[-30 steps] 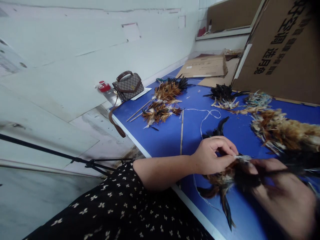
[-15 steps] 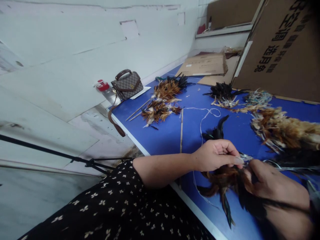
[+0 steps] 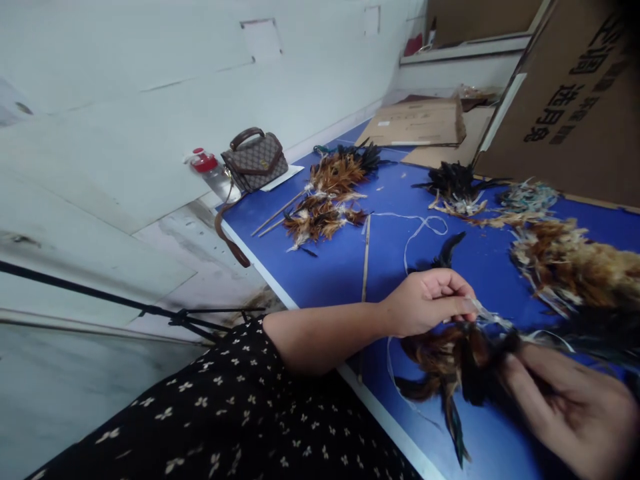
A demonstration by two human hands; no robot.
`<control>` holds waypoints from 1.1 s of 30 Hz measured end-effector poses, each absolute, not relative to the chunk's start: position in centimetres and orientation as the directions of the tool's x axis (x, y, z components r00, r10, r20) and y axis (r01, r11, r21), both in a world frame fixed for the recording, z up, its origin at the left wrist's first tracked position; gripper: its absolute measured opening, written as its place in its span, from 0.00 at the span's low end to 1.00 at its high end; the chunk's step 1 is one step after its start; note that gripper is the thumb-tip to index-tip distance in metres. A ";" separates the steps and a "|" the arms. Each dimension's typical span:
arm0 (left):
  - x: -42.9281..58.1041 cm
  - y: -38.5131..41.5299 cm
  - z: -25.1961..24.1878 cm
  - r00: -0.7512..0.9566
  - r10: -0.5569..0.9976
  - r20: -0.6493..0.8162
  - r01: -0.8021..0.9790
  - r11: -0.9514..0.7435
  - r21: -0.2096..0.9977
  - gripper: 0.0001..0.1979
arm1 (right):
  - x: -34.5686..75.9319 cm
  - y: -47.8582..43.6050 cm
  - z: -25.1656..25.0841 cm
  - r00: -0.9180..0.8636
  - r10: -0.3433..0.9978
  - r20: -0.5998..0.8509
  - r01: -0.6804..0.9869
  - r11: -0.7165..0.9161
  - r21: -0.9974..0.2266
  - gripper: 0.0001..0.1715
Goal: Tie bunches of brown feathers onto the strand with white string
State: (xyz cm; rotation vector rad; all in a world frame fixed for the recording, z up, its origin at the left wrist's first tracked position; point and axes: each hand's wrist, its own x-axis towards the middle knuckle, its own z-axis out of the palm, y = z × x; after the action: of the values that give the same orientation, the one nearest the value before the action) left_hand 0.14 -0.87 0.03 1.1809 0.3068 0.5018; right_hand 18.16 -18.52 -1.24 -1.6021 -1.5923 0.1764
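Note:
My left hand (image 3: 431, 303) is closed in a pinch on the pale quill ends of a feather bundle (image 3: 443, 360), whose brown and black feathers hang below it over the blue table (image 3: 320, 277). To its right, my right hand (image 3: 567, 400) is closed at dark feathers, blurred by motion; its fingertips meet the dark feathers near the bundle. A thin white string (image 3: 406, 250) loops across the table and passes under my left wrist. Beneath my left forearm lies a thin stick (image 3: 366, 260).
Two feathered sticks (image 3: 330, 187) lie at the back left beside a handbag (image 3: 256, 162) and a red-capped bottle (image 3: 213, 175). Loose feather piles (image 3: 575, 263) lie at the right, before a large cardboard box (image 3: 565, 113). A black tripod leg (image 3: 100, 297) crosses the lower left.
My right hand has moved right and down, away from my left hand, and dark feathers now show at its fingertips. My left hand stays at the bundle. The view has shifted slightly.

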 end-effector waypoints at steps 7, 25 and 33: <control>0.3 -1.5 -0.3 0.879 0.475 -0.045 -0.141 0.348 0.927 0.28 | 17.7 -17.4 -1.4 0.132 0.900 0.416 0.812 0.142 -0.566 0.21; 0.7 -2.2 -0.8 0.914 0.403 -0.037 -0.102 0.318 0.943 0.28 | 16.5 -17.5 -0.8 0.024 0.831 0.556 0.951 0.152 -0.269 0.25; 0.5 -2.4 -0.3 0.899 0.435 -0.052 -0.113 0.345 0.932 0.28 | 15.1 -17.3 -1.0 0.106 0.786 0.610 0.990 -0.028 -0.135 0.22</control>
State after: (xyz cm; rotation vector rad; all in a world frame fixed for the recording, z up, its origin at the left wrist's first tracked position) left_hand 0.50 -2.40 -0.32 1.1690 0.3146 0.3633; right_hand 15.06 -17.25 -1.05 -1.8628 -1.7272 -0.5063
